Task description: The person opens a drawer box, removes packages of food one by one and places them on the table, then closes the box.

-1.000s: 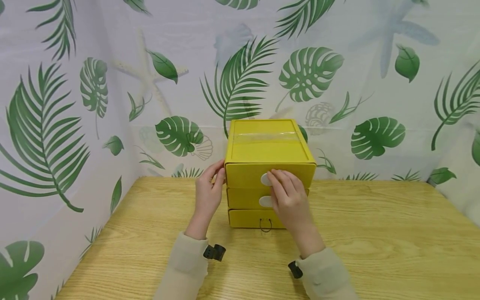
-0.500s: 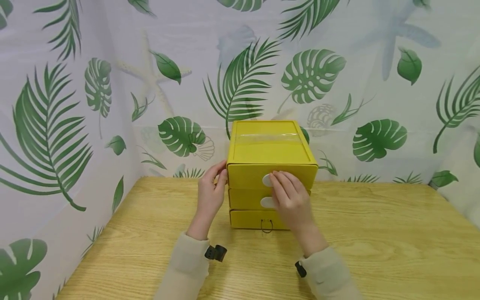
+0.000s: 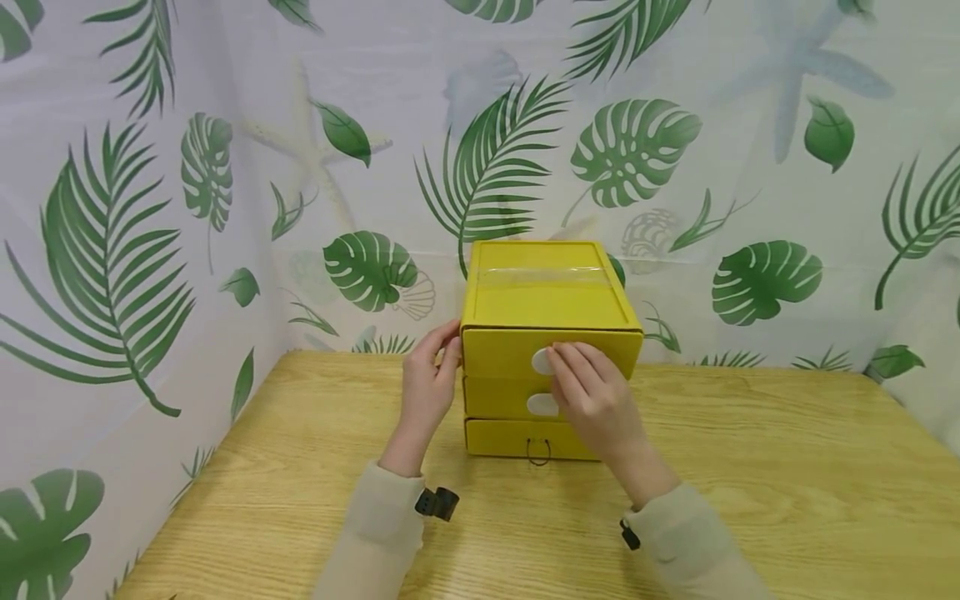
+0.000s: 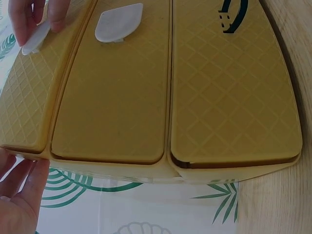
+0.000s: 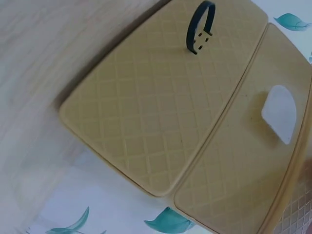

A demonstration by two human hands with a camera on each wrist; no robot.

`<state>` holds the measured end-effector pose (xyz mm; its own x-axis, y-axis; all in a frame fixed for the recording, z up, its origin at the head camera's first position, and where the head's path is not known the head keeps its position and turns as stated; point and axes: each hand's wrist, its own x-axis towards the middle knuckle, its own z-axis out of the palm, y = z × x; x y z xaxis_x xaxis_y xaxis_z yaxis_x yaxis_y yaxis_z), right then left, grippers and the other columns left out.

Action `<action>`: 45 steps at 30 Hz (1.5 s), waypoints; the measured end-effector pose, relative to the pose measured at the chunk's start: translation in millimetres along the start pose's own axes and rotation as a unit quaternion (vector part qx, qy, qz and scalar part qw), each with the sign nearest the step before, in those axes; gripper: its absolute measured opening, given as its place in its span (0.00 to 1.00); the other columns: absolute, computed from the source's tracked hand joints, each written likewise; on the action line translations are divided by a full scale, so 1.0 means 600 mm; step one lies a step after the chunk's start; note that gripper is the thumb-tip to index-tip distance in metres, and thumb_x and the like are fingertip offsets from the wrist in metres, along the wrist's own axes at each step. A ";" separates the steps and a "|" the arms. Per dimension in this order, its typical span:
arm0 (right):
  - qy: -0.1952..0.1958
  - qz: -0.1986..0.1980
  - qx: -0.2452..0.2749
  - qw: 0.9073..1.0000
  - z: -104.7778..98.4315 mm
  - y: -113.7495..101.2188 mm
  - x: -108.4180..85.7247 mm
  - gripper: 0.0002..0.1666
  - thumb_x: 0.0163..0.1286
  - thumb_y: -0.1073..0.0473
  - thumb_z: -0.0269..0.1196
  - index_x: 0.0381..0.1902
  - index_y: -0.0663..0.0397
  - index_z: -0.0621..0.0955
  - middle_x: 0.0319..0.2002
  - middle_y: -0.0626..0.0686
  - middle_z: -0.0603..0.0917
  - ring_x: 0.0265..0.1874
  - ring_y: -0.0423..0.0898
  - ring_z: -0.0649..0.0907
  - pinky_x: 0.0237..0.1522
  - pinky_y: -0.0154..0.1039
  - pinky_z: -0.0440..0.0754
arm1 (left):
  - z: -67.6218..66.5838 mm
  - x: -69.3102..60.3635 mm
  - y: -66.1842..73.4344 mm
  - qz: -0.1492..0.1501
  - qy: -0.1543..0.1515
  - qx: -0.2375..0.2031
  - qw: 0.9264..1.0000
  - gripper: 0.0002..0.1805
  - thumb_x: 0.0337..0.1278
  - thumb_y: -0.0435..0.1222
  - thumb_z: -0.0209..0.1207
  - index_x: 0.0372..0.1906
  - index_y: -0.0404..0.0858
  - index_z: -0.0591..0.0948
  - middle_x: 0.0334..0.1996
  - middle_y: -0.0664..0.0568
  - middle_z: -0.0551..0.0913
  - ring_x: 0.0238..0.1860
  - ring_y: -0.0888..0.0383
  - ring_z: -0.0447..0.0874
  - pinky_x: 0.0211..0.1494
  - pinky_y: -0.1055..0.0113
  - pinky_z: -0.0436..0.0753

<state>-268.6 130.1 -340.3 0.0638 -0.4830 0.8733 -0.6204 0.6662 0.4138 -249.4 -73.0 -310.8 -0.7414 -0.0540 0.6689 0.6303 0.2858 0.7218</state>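
A yellow box with three drawers (image 3: 551,310) stands on the wood-grain worktop (image 3: 750,475). The right hand (image 3: 602,406) pinches its rounded white top handle (image 3: 541,361) (a second white handle (image 3: 541,405) sits just below); the left hand (image 3: 429,389), fingers relaxed, touches its left side.

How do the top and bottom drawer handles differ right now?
The top handle is a white tab; the bottom handle is a dark loop. The right hand pinches the top handle, while no hand touches the bottom handle. Both sit on yellow drawer fronts.
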 end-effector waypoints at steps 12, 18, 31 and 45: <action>0.011 -0.023 0.024 0.999 -0.029 -0.008 0.002 0.13 0.63 0.66 0.53 0.36 0.72 0.80 0.34 0.64 0.81 0.31 0.57 0.79 0.32 0.44 0.80 | 0.005 0.000 -0.002 0.012 -0.001 -0.009 1.000 0.14 0.58 0.22 0.47 0.48 0.21 0.73 0.42 0.33 0.77 0.40 0.44 0.76 0.35 0.63 0.82; 0.016 -0.042 0.029 0.999 -0.050 -0.019 0.011 0.14 0.64 0.65 0.53 0.35 0.73 0.81 0.32 0.64 0.81 0.29 0.56 0.80 0.31 0.44 0.81 | 0.003 0.001 -0.004 0.017 -0.002 -0.009 1.000 0.14 0.58 0.23 0.47 0.48 0.21 0.73 0.42 0.33 0.76 0.41 0.44 0.76 0.37 0.64 0.82; 0.034 -0.048 0.049 0.997 -0.090 -0.046 0.032 0.14 0.63 0.66 0.53 0.31 0.72 0.81 0.29 0.63 0.82 0.25 0.54 0.79 0.27 0.42 0.80 | 0.001 0.001 -0.007 0.011 0.000 -0.008 1.000 0.14 0.59 0.25 0.48 0.49 0.22 0.73 0.42 0.34 0.77 0.42 0.44 0.76 0.37 0.64 0.82; 0.056 -0.053 0.061 0.995 -0.124 -0.074 0.048 0.13 0.63 0.66 0.53 0.28 0.72 0.81 0.27 0.62 0.82 0.23 0.53 0.79 0.23 0.40 0.79 | -0.001 0.000 -0.002 0.017 0.005 -0.009 1.000 0.14 0.59 0.24 0.48 0.48 0.20 0.73 0.42 0.32 0.76 0.41 0.43 0.76 0.35 0.63 0.82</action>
<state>-180.8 129.0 -314.5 0.2171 -0.4760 0.8522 -0.6950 0.5376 0.4773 -250.2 -73.9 -311.5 -0.7170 -0.0530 0.6951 0.6595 0.2713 0.7010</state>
